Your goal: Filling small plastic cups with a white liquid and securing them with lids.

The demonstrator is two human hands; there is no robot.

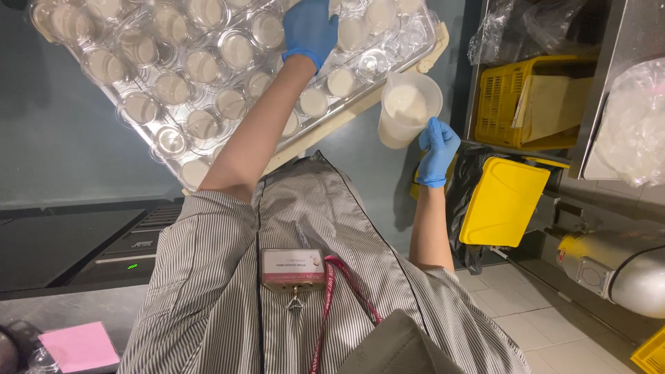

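Overhead, left hand (309, 29) on cup tray (429, 48); right hand (436, 150) grips jug (407, 109) below edge.

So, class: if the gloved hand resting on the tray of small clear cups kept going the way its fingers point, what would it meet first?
The left hand points along the tray, and its fingertips seem to touch already the clear cups of pale liquid. It would likely meet the next cups in that row first, though depth is unclear.
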